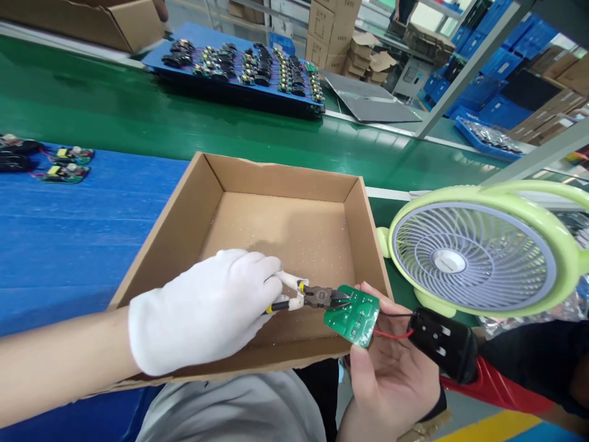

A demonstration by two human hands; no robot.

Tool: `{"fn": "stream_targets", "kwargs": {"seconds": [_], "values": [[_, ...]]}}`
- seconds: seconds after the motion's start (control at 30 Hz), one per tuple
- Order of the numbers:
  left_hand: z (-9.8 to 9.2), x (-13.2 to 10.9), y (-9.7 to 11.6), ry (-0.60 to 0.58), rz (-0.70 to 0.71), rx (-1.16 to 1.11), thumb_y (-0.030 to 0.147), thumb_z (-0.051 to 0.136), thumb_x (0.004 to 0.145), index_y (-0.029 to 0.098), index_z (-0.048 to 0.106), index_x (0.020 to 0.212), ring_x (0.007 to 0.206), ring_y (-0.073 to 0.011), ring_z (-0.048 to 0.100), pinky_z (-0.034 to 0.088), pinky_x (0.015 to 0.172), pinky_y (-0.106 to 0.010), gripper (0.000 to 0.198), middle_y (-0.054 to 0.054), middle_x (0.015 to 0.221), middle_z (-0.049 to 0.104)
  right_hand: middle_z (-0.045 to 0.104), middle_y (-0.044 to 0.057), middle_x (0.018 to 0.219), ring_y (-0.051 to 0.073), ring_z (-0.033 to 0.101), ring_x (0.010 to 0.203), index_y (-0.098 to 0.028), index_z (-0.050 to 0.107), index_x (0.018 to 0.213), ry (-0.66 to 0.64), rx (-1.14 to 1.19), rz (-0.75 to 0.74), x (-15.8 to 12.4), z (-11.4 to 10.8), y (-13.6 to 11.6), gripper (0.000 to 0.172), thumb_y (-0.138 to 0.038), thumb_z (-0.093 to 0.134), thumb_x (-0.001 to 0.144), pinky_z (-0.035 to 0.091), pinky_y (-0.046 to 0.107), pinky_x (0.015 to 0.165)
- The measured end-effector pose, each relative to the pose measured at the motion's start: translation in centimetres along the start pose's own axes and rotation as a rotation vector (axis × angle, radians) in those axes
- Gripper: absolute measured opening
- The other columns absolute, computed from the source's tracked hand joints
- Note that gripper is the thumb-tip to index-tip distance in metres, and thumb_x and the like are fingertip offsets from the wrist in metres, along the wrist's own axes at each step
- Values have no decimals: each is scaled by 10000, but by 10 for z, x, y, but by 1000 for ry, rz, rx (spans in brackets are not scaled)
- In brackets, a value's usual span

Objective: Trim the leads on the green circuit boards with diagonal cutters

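Note:
My left hand (pixel 214 307), in a white glove, is closed round the handles of a pair of side cutters (pixel 317 297). The cutters' dark jaws touch the underside of a green circuit board (pixel 356 316). Bare fingers of my right hand (pixel 396 362) pinch that board by its edges, solder side up. From its right edge, a red and a black wire run to a black plastic housing (pixel 444 344) beside my right hand. Both hands are over the near part of an open cardboard box (pixel 280 227), whose floor carries small pale specks.
A green fan (pixel 448 261) stands right of the box. Boards with black housings (pixel 69 172) lie on the blue surface (pixel 92 245) at left. A blue tray (pixel 230 86) of similar parts sits across the green belt (pixel 115 116). Beside me at right is a person's red-and-black sleeve (pixel 510 383).

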State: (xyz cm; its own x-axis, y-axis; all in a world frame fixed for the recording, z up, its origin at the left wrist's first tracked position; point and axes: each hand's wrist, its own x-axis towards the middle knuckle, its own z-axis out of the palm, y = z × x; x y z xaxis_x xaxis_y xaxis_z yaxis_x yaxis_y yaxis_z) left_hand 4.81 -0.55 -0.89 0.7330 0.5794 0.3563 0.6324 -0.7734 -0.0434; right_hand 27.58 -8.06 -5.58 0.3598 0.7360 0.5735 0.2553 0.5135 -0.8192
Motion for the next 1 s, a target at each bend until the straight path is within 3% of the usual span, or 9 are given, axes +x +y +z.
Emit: {"fn": "stream_targets", "kwargs": {"seconds": [0.13,0.33,0.67,1.0], "values": [[2,-4,-2,-17,-6,-4,29,616,837,229,707,877,697,-268,665,513,614,-390,223,-96,877,740,864,169,1291,349,882,1152,-183,747,1372,-3,20,15,0,-1,1,479,-176,863,908,784,396,789],[1,-3,-1,-23,1,6,25,566,889,235,704,844,631,-269,620,472,568,-411,256,-80,793,687,882,125,1241,302,900,1066,-198,767,1326,-32,35,13,8,0,-5,485,-82,847,862,779,347,798],[-2,0,3,-77,-58,-6,-15,580,854,253,642,731,540,-238,475,281,560,-415,302,-51,657,569,874,119,1264,287,891,1061,-196,762,1350,-47,-53,-27,8,2,-6,496,-131,862,868,777,343,774],[-5,0,4,-61,-59,32,1,536,809,268,623,701,465,-249,541,328,511,-410,301,-46,609,614,886,136,1177,278,900,928,-175,757,1325,-63,-171,-78,9,2,-6,428,-200,841,905,763,314,665]]}}
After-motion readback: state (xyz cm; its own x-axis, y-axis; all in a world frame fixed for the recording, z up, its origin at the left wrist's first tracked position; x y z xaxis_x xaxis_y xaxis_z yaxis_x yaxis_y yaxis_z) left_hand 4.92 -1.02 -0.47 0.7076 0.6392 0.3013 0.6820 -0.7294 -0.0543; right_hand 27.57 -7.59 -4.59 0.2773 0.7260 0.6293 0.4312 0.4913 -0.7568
